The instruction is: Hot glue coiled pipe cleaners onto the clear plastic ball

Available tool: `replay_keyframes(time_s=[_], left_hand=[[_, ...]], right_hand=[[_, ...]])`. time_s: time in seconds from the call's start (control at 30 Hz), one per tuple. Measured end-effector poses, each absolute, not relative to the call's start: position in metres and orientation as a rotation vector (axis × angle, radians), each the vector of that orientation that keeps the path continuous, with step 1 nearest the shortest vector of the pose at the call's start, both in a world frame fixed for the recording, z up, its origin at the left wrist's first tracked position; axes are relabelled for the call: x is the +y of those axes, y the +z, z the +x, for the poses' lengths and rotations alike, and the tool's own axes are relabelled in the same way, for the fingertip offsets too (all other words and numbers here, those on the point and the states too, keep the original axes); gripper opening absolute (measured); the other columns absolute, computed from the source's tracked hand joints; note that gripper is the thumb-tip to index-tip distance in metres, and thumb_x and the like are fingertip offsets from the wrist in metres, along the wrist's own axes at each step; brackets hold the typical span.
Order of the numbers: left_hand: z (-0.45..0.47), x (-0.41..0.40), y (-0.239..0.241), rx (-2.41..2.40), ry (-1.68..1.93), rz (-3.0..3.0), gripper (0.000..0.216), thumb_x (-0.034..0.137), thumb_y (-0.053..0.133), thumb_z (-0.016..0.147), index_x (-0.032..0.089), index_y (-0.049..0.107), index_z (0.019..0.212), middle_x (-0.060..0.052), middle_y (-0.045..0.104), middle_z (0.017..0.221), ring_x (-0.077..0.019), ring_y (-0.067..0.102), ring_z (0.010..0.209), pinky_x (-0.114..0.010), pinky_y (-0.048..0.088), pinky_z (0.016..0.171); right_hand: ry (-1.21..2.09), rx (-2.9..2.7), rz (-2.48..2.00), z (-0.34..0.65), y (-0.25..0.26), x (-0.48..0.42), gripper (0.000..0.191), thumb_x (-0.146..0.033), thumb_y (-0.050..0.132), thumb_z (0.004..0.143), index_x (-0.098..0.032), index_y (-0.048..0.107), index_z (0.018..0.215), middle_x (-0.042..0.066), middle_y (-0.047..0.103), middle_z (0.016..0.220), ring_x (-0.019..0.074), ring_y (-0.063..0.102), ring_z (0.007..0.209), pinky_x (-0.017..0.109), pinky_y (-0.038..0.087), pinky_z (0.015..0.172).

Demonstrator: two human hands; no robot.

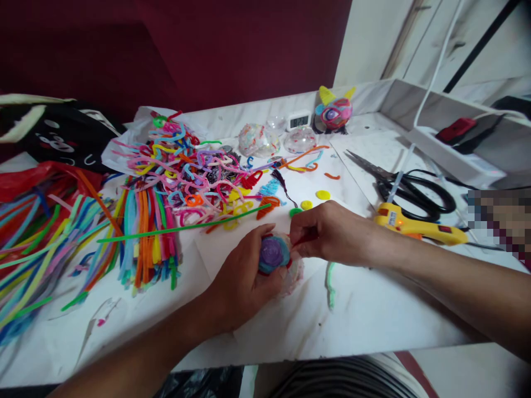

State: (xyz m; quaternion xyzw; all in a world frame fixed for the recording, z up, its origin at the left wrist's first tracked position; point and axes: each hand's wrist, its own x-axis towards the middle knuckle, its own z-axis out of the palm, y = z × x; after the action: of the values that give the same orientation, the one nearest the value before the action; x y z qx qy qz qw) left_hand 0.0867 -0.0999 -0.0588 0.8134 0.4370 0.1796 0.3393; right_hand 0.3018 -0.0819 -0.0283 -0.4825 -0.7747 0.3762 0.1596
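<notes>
My left hand (pixel 243 279) is wrapped round a small ball (pixel 274 254) covered with a purple and blue spiral of pipe cleaner, held just above the white table (pixel 373 315). My right hand (pixel 327 232) is closed in a pinch at the ball's right side, fingers pressing a red bit against it. A long green pipe cleaner (pixel 182 228) lies on the table just behind my left hand. A light green pipe cleaner piece (pixel 330 282) lies under my right wrist.
A heap of coloured pipe cleaners (pixel 141 232) covers the left. Curled pieces (pixel 194 171) are piled behind. A yellow glue gun (pixel 418 225) and black scissors (pixel 415 188) lie on the right. Clear balls (pixel 259 139), a small clock (pixel 299 120) and a finished creature (pixel 334 110) stand at the back.
</notes>
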Motion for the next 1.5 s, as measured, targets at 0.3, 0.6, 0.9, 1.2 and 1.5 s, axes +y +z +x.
replay_keyframes(time_s=[0.3,0.6,0.9,1.2,1.5], left_hand=[[0.081,-0.096,-0.060,0.984,0.500,2.238,0.052,0.034,0.059,0.086,0.022,0.037,0.132,-0.013,0.046,0.142,-0.0281,0.047,0.131,-0.046,0.041,0.109],[0.083,-0.111,-0.076,1.036,0.703,2.617,0.046,0.031,0.044,0.096,0.013,0.037,0.138,-0.016,0.047,0.137,-0.0257,0.044,0.130,-0.041,0.036,0.114],[0.084,-0.109,-0.082,1.070,0.706,2.577,0.046,0.035,0.040,0.096,0.014,0.037,0.137,-0.016,0.046,0.140,-0.0261,0.043,0.132,-0.046,0.038,0.113],[0.081,-0.102,-0.087,1.106,0.731,2.576,0.047,0.036,0.042,0.094,0.020,0.037,0.138,-0.013,0.050,0.136,-0.0292,0.050,0.124,-0.049,0.045,0.107],[0.087,-0.107,-0.080,1.181,0.733,2.530,0.045,0.036,0.039,0.094,0.020,0.040,0.136,-0.011,0.051,0.136,-0.0293,0.052,0.124,-0.048,0.045,0.107]], right_hand=[[1.038,-2.186,-1.462,0.301,-0.027,-0.094,0.005,-0.021,0.072,0.075,-0.018,0.068,0.074,-0.006,0.060,0.058,0.0068,0.050,0.053,0.020,0.035,0.050],[1.034,-2.157,-1.418,0.299,-0.034,-0.093,0.011,-0.026,0.071,0.077,-0.018,0.065,0.073,-0.006,0.059,0.059,0.0066,0.050,0.054,0.020,0.035,0.050],[0.928,-2.271,-1.293,0.309,-0.032,-0.095,0.004,-0.020,0.066,0.084,-0.018,0.069,0.086,-0.002,0.068,0.072,0.0102,0.059,0.064,0.023,0.042,0.059],[0.322,-2.269,-1.310,0.358,-0.012,-0.131,0.027,-0.034,0.053,0.096,-0.016,0.064,0.112,0.009,0.068,0.109,0.0192,0.061,0.105,0.033,0.047,0.092],[-0.253,-2.416,-1.846,0.446,-0.061,-0.159,0.034,-0.016,0.044,0.090,-0.010,0.059,0.120,0.017,0.067,0.109,0.0276,0.064,0.097,0.043,0.055,0.083]])
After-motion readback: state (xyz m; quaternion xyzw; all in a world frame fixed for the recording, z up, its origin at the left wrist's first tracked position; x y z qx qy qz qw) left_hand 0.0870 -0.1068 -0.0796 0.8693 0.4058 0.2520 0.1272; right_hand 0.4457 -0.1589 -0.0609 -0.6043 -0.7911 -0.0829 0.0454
